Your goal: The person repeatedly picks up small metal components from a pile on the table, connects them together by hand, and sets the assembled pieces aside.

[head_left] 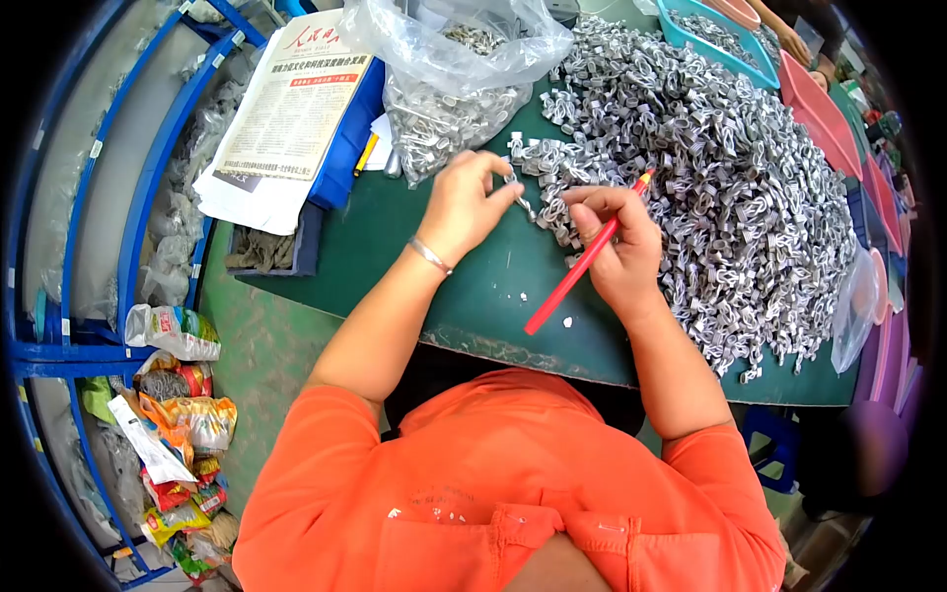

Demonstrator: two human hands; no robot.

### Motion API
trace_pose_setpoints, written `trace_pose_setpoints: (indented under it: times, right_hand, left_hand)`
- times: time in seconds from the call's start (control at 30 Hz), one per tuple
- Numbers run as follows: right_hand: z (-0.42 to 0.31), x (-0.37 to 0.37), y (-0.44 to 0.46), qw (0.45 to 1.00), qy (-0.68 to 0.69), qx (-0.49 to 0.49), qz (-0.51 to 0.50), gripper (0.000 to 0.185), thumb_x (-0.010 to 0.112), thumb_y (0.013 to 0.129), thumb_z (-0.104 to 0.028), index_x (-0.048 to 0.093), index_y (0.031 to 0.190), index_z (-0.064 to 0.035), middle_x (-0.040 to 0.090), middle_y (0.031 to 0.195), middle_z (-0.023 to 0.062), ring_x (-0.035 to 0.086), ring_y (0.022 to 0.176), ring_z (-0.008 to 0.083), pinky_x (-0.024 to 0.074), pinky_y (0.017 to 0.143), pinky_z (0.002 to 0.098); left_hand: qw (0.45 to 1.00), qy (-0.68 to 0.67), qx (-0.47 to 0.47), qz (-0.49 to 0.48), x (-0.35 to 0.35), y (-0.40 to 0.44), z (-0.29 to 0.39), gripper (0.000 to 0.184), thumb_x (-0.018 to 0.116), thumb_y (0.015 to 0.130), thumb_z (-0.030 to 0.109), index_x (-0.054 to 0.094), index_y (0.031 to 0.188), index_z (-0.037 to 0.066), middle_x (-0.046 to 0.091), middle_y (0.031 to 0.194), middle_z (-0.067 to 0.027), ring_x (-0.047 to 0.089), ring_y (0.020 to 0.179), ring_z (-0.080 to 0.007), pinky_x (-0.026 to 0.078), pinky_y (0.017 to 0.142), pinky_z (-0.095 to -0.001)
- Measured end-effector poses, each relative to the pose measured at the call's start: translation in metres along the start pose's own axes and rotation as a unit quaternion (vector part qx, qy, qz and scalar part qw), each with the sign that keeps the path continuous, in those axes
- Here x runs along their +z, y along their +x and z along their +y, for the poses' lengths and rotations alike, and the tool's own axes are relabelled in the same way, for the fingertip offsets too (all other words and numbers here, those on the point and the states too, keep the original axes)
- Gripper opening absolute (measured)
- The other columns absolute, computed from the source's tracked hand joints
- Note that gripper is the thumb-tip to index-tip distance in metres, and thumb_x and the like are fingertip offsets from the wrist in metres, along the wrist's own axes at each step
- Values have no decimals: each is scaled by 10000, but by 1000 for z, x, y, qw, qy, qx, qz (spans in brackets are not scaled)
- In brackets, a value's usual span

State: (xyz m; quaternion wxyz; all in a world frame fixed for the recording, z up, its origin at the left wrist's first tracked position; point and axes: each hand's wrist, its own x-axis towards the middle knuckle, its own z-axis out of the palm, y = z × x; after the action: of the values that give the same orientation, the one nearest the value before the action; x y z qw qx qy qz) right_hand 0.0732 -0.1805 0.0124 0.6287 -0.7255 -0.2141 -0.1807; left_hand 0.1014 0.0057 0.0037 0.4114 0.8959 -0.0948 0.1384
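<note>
Red pen point(574, 282): gripping with curled fingers of right hand point(628, 252); with left hand point(464, 200), pinching metal part point(525, 203) beside heap point(730, 197) beyond fingertips.

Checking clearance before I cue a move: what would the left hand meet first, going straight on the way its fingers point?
The left hand would likely meet the near edge of the heap of small metal pieces first; its height above the table is unclear.
</note>
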Motion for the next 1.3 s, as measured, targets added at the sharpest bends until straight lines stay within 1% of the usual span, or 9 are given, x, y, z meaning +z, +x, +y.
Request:
trace_pose_setpoints:
  times: [0.07, 0.47, 0.57, 0.6, 0.73, 0.83, 0.97, 1.03, 1.3]
  right_hand:
    - [0, 0, 0, 1000, -15, -20, -17, 93, 614, 786, -23, 543, 841, 0, 631, 804, 91, 570, 613, 119, 455, 560, 226]
    - [1, 1, 0, 1000, -17, 2, -23, 77, 613, 768, -5, 548, 809, -4, 610, 746, 98, 586, 630, 170, 458, 572, 252]
    - [0, 0, 0, 1000, -13, 5, -5, 90, 587, 776, 18, 535, 847, -2, 616, 820, 110, 598, 661, 183, 467, 599, 260]
    - [5, 1, 1, 1000, -16, -25, 4, 102, 583, 779, 20, 529, 862, -1, 614, 836, 110, 597, 663, 177, 467, 605, 259]
    - [-1, 1, 0, 999, 20, 31, -30, 109, 568, 799, 15, 509, 890, 1, 607, 854, 107, 588, 656, 145, 462, 599, 241]
    - [-1, -5, 0, 952, 231, 186, -74, 96, 564, 816, -1, 502, 889, -1, 599, 844, 98, 585, 653, 117, 452, 556, 212]
    - [-7, -1, 2, 929, 301, 203, -72, 95, 572, 814, -1, 497, 872, -2, 589, 846, 101, 584, 635, 119, 448, 507, 183]
    - [-1, -2, 1, 922, 311, 211, -92, 111, 583, 793, 26, 491, 846, -7, 586, 872, 112, 575, 669, 116, 462, 553, 196]
    - [6, 4, -2, 980, 177, 58, -73, 211, 599, 738, 97, 446, 813, -27, 552, 960, 117, 508, 734, 86, 444, 634, 211]
  left_hand:
    - [999, 18, -7, -49, 6, 2, -4, 180, 727, 641, 129, 605, 738, 41, 527, 694, -106, 532, 639, -264, 435, 586, -341]
    - [976, 26, 143, -165, -9, -17, 2, 130, 674, 701, 58, 611, 805, 11, 555, 795, -102, 543, 689, -233, 433, 620, -302]
    - [980, -82, 113, -143, -11, -14, 2, 100, 637, 766, 84, 596, 814, 7, 554, 711, -62, 502, 604, -141, 394, 544, -243]
    - [963, -202, 16, -179, -12, -15, 4, 108, 612, 800, 101, 581, 850, 10, 547, 703, -45, 468, 576, -99, 362, 509, -213]
    - [832, -465, -135, -271, -15, -20, 15, 146, 543, 873, 138, 531, 950, 14, 529, 694, -11, 386, 522, -16, 273, 435, -153]
    - [862, -441, -110, -226, -6, -23, 14, 144, 539, 872, 125, 525, 950, 5, 529, 695, -14, 372, 504, -23, 253, 415, -163]
    - [923, -364, 33, -118, -1, -22, 14, 180, 656, 784, 93, 564, 923, 23, 552, 750, 10, 471, 616, -22, 386, 532, -157]
    - [914, -388, -14, -118, -3, -24, 22, 236, 703, 719, 24, 570, 914, 22, 560, 782, 8, 494, 658, -27, 420, 578, -166]
    - [899, -432, 22, -65, 0, -24, 18, 231, 697, 707, -16, 591, 911, 4, 575, 787, -7, 509, 641, -36, 413, 544, -161]
